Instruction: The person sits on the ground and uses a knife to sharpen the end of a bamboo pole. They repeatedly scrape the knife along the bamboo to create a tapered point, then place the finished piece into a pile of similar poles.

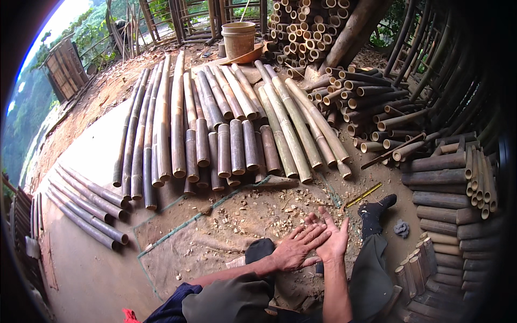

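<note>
My left hand (296,248) reaches in from the lower left, back up, with its fingers stretched out. It lies across the heel and fingers of my right hand (333,242), whose palm is turned up and whose fingers are spread. Nothing shows in either hand. Under them is a dusty brown ground cloth (215,242) strewn with pale wood chips (269,218). A yellow measuring stick (363,195) lies just beyond my right hand, near my dark-socked foot (371,215).
Long bamboo poles (177,118) lie in a row ahead, with short bamboo pieces (237,148) among them. More poles (89,199) are at left. Cut bamboo stacks (441,199) rise at right. A bucket (238,40) stands far back. A grey rag (401,229) lies by my foot.
</note>
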`<state>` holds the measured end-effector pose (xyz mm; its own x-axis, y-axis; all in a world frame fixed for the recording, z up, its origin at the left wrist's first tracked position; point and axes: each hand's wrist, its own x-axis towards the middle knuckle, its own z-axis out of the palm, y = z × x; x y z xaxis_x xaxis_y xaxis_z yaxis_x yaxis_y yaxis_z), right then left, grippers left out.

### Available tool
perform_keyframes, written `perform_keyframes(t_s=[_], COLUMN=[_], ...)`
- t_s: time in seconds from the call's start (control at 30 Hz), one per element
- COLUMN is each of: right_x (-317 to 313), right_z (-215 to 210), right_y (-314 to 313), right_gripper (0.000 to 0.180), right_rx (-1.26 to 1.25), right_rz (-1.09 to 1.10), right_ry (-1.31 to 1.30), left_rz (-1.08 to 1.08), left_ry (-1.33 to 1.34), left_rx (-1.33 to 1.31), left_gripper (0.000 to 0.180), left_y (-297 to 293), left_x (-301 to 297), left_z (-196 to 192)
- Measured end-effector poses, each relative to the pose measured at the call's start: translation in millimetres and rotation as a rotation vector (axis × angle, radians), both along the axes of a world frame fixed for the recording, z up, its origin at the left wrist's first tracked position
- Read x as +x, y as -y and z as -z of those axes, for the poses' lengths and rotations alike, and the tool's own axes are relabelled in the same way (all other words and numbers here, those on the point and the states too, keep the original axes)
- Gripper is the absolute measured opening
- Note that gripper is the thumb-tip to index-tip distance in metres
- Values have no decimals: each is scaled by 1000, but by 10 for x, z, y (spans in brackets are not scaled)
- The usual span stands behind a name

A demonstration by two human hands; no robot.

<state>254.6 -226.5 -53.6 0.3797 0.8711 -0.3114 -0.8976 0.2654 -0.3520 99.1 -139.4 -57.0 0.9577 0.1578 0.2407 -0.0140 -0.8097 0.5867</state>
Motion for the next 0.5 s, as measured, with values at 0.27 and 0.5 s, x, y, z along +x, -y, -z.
perform_keyframes(t_s=[0.27,0.5], right_x=[343,-116], right_z=[327,676], right_y=[135,-848], right_gripper=[34,24], right_rx=[-754,-609], right_rz=[74,-251], right_ry=[616,1333], left_rz=[-1074,-1837], left_ry=[207,-96], left_rx=[-326,-26], left_gripper=[45,57], left_y=[-902,-1892], left_x=[-1091,-2752], left_z=[792,1429])
